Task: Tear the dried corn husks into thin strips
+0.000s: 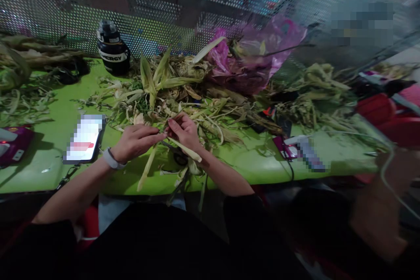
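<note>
My left hand [138, 141], with a pale band on its wrist, has its fingers together. Its fingertips pinch a corn husk strip [149, 167] that hangs down toward the table edge. Touching those fingertips, my right hand [183, 132] is closed with the thumb pressed down on husk strips. A pale husk strip [185, 149] runs from between the hands below my right palm. Right behind both hands lies a heap of torn husks [170, 107], with larger green husk leaves [155, 78] standing up from it. The exact pinch point is small and partly hidden.
On the green table [114, 179], a lit phone [85, 138] lies left and a dark jar [113, 50] stands behind. A pink plastic bag [252, 59] sits amid husks. Another phone [310, 153] lies right, near another person's blurred arm [377, 210]. Perforated metal [157, 13] closes the back.
</note>
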The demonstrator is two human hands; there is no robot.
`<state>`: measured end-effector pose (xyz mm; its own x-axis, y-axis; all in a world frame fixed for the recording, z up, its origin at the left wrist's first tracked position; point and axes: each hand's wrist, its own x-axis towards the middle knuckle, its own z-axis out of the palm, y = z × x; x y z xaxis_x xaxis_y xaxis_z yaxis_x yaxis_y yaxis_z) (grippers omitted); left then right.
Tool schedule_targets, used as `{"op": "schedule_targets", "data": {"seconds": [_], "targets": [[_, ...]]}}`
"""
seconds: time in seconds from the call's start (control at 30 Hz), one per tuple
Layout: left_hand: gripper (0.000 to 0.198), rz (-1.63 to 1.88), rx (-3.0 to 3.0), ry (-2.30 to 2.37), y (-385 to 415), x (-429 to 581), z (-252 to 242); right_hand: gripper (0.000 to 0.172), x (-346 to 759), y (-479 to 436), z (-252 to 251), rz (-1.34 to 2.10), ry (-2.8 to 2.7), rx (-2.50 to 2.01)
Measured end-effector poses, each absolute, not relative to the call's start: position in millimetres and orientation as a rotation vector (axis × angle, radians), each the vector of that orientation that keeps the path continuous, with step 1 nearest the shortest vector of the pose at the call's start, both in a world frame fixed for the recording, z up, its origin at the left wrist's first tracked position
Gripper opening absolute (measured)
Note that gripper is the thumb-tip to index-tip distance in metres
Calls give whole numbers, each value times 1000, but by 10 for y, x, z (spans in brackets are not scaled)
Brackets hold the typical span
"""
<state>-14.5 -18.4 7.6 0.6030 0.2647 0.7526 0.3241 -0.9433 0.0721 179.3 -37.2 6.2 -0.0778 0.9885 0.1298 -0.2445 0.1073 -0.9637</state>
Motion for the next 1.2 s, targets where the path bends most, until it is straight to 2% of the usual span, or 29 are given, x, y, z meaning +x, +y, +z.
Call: {"op": "schedule_targets", "data": {"seconds": [0.2,0.37,0.47,0.57,0.67,0.77,0.93,1.13,1.2], "targets": [[30,-1300,-2660,-308,-180,-189,103,35,1730,-460,50,1268,-1037,-940],[26,-1371,-2775,-398,-176,-191,98,34,1711,-457,69,1298,-978,-910],[18,-1724,-2995,-707,-213,-112,91,33,1764,-377,51,1307,-1036,-952],[26,-2256,-3114,-1303,-237,-31,109,30,1830,-300,36,1219,-1192,-1009],[31,-2689,-2941,-1783,-207,-10,143,34,1852,-286,53,1212,-1367,-990],[31,-2903,-2771,-2032,-151,-28,169,41,1824,-323,77,1420,-1416,-937],[35,-2929,-2580,-2301,-104,-42,188,39,1786,-355,65,1550,-1477,-977],[45,-2705,-2838,-2140,-90,-52,133,40,1813,-372,33,1295,-1777,-1094],[42,-2651,-2863,-2154,-86,-58,117,41,1818,-384,31,1215,-1852,-1087]]}}
